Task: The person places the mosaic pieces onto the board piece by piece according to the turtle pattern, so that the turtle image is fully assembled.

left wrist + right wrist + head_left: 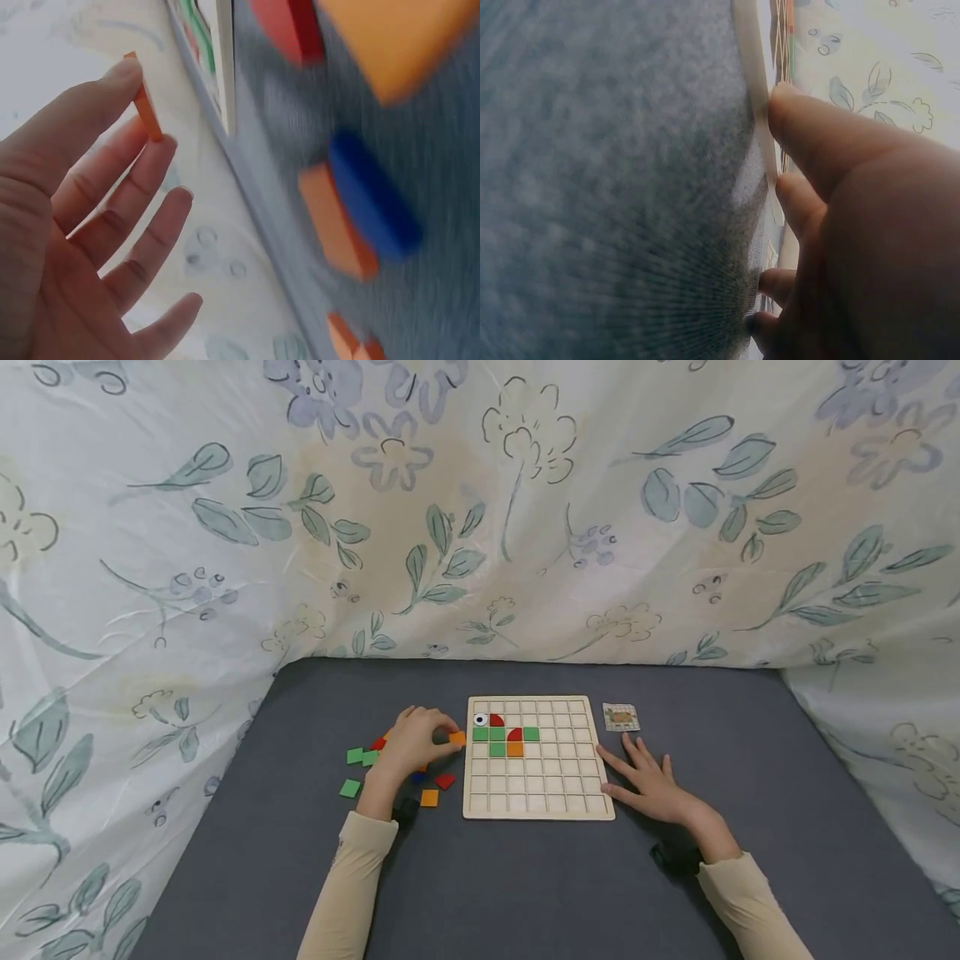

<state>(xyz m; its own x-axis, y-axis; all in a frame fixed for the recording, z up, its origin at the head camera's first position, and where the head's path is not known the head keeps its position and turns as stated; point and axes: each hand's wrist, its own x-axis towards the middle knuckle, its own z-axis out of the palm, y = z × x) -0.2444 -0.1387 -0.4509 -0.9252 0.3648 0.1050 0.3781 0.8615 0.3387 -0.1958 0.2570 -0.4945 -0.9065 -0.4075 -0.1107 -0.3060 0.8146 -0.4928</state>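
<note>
Orange tile (457, 738), pinched by your left hand (411, 745), long edge running thumb-to-fingertip, just left of the board (557, 788); your right hand (654, 788), fingers spread, touches the board's right rim.

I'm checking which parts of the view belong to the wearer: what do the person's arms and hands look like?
The left sleeve and right sleeve are long, plain-looking beige, reaching the wrists. The left hand and right hand wear no gloves. A small black device shows at the left wrist, a second black device at the right.
</note>
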